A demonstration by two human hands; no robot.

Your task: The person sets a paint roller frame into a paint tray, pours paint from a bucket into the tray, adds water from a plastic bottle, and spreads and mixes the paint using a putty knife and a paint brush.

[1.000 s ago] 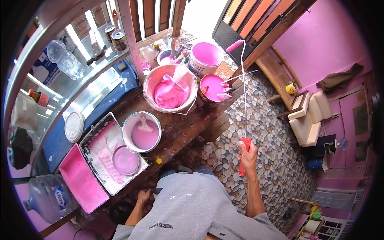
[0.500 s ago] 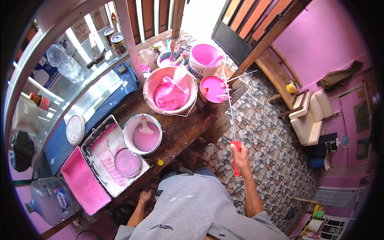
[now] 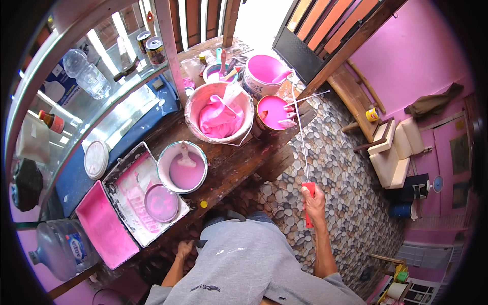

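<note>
My right hand (image 3: 314, 201) is wrapped round the red handle of a long paint roller (image 3: 303, 147). The pink roller head rests at the rim of a white bucket of pink paint (image 3: 264, 68). Beside that bucket is a tin of pink paint (image 3: 273, 112) with brushes in it. A larger bucket (image 3: 193, 114) holds a pink cloth. My left hand (image 3: 185, 249) hangs low at my left side, its fingers curled by a dark thing at the edge of my shirt; what it holds, if anything, I cannot make out.
A tub with a brush (image 3: 185, 175), a white paint tray (image 3: 137, 203) and a pink tray (image 3: 107, 229) line the wooden bench. A glass case stands left, with a large water bottle (image 3: 63, 249) below. Right are a pebbled floor (image 3: 335, 188), a bamboo bench (image 3: 353, 104) and a cream chair (image 3: 391, 157).
The roller head has come down from above the tin to the white bucket's rim. My right hand swung left, then back right. My left hand has barely moved.
</note>
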